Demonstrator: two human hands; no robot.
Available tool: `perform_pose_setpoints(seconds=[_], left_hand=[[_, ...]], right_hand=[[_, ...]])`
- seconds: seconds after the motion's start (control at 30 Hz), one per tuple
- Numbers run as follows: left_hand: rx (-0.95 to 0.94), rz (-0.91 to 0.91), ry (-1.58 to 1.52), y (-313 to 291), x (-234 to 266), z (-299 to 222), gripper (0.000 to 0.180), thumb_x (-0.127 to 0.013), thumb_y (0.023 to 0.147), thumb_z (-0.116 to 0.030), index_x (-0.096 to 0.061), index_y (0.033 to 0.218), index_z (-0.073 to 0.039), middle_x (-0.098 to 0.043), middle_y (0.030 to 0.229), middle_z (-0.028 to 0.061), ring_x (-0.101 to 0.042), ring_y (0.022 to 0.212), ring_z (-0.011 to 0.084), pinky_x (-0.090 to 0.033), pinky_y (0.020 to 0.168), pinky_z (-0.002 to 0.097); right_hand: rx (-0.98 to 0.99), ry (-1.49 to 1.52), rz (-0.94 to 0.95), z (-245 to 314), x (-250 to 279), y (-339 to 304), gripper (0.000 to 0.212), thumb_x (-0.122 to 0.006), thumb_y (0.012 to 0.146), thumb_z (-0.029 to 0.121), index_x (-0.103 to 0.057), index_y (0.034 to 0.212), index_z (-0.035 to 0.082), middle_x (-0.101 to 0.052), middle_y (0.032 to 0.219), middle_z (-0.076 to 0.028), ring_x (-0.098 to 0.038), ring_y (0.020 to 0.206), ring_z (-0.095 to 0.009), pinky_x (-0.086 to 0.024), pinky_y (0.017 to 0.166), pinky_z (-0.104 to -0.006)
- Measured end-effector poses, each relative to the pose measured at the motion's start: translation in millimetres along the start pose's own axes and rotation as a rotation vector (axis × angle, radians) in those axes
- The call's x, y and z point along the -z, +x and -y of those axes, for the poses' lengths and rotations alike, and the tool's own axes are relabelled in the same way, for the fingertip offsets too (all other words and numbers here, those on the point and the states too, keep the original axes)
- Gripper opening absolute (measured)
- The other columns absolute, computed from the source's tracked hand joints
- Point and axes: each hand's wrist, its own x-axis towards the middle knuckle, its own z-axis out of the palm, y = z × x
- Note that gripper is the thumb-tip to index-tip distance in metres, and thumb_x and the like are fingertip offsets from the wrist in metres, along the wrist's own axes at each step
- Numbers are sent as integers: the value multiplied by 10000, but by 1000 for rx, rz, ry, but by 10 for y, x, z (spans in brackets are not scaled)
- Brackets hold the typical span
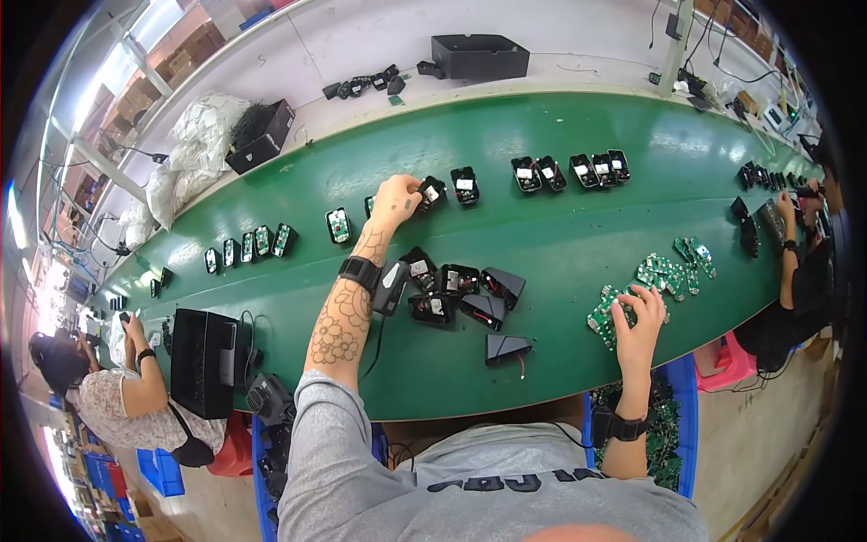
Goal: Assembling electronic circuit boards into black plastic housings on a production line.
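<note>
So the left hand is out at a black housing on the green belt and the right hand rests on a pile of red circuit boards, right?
Not quite. The head view shows the circuit boards under the right hand are green, not red. The left hand is indeed at a black housing on the green belt.

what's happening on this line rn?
A person at a green conveyor belt reaches out with the left hand to a black housing in the row on the belt. The right hand rests on a pile of green circuit boards. More black housings sit between the arms.
</note>
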Motion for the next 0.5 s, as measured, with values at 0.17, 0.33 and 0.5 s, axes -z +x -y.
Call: perform_pose_setpoints(seconds=[0.17, 0.33, 0.5], left_hand=[[46, 92, 91, 39, -40, 36, 409, -682, 746, -237, -683, 1111, -53, -691, 1025, 190, -664, 957, 330, -513, 847, 384], [77, 241, -133, 13, -142, 80, 452, -667, 788, -224, -620, 1207, -63, -687, 933, 142, -652, 867, 269, -512, 811, 357], [18, 343, -294, -161, -36, 26, 422, -577, 854, -127, -553, 1274, -98, -650, 871, 110, -604, 768, 194, -515, 710, 312]], right_hand=[[-24, -5, 15, 93, -25, 14, 163, -729, 775, 151, -662, 903, 75, -537, 1265, -101, -312, 1349, -366, -269, 1092, -487], [-18, -3, 40, 87, -21, -1, 166, -726, 781, 155, -659, 914, 82, -536, 1281, -86, -292, 1365, -359, -258, 1103, -476], [15, 20, 20, 193, 16, -1, 131, -715, 784, 118, -644, 891, 92, -525, 1314, -75, -249, 1391, -354, -252, 1105, -473]])
